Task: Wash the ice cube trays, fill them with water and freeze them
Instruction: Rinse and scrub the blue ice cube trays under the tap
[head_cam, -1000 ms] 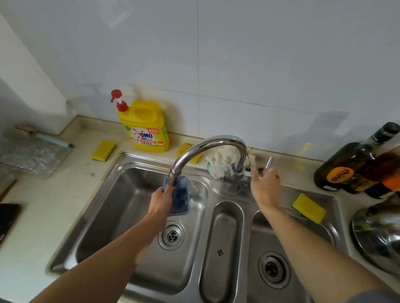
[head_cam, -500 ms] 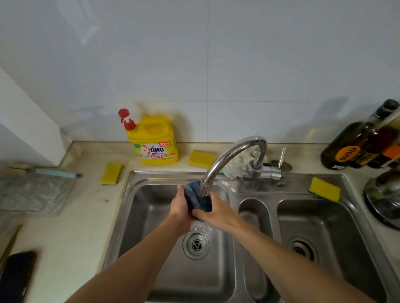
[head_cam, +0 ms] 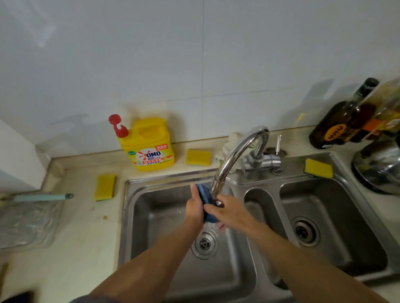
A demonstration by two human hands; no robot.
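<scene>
From the head view, a small dark-blue ice cube tray (head_cam: 205, 196) is held on edge over the left basin of the steel sink (head_cam: 145, 208), right under the mouth of the curved tap (head_cam: 236, 153) and above the drain (head_cam: 204, 243). The left hand (head_cam: 195, 209) is clamped on the tray's left long edge, with the fingers curled round the back. The right hand (head_cam: 228, 213) is closed over the tray's lower right end, and its fingertips show beneath the tray. Something clear and blurred below the hands looks like running water, though the stream is hard to make out. I judge this to be the rinsing part of the wash, with filling and freezing not yet done. The tray looks light and made of plastic or silicone, so it will probably flex a little and feel slick when wet. The long side rims give a safer hold than the thin cell walls, and one hand could steady it while the other rubs the cells. Once filled it will be heavier and prone to slop, so it would best be carried level by both short ends. On the table (head_cam: 86, 226) behind the sink stand a yellow detergent bottle (head_cam: 150, 146) and a yellow sponge (head_cam: 198, 157), both near.
</scene>
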